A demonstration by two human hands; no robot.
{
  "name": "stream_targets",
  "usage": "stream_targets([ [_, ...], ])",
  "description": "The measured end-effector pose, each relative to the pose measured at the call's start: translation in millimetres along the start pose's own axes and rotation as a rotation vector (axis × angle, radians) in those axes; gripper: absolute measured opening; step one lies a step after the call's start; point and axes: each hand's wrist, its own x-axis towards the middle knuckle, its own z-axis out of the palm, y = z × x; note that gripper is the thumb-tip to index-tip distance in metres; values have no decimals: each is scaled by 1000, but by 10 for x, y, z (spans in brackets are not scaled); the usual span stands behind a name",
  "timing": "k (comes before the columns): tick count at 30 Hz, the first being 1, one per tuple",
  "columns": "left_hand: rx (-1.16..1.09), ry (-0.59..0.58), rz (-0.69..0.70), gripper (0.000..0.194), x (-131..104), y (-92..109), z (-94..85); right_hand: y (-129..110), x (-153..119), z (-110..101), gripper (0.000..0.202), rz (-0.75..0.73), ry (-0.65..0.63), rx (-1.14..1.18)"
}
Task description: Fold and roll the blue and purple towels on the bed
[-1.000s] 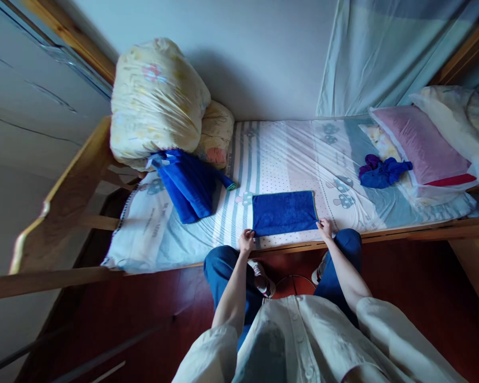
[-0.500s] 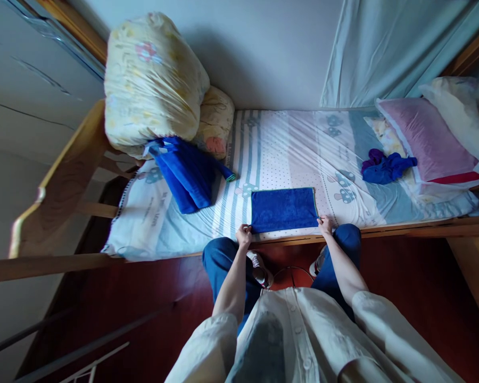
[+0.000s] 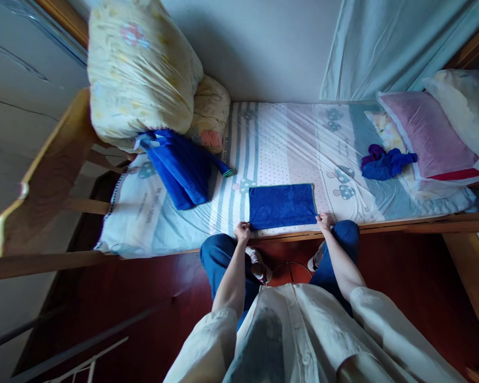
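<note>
A blue towel (image 3: 281,206) with a thin green edge lies flat as a rectangle near the front of the bed. My left hand (image 3: 242,231) pinches its near left corner. At the near right corner, my right hand (image 3: 324,221) grips the towel in the same way. Both hands rest low, close to the mattress edge and between my knees. To the left, a heap of blue cloths (image 3: 181,170) with a green-edged end lies against the bedding. A crumpled blue and purple cloth (image 3: 388,162) sits at the right.
The bed (image 3: 279,138) has a patterned sheet and a wooden front rail (image 3: 403,227). A large bundled quilt (image 3: 139,69) stands at the left beside a pillow (image 3: 209,114). A pink pillow (image 3: 435,135) lies at the right. A pale curtain (image 3: 383,48) hangs behind.
The camera view has shifted slightly, so the bed appears a little higher and further left. Both hands still hold the towel's near corners, and the towel stays flat.
</note>
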Motion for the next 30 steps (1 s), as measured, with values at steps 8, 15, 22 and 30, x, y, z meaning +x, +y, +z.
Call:
stream_targets([
  [8,22,3,-28,5,4,-7,24,-46,-14,11,10,82,-11,-32],
  [15,25,14,-15,5,-6,1,30,-76,-31,-3,9,82,-4,-38],
  [22,29,15,54,5,-46,35,-31,-162,-48,-86,8,57,-11,-47],
  [30,116,-40,484,31,-335,-15,-96,-413,-363,-202,26,-316,-9,-186],
])
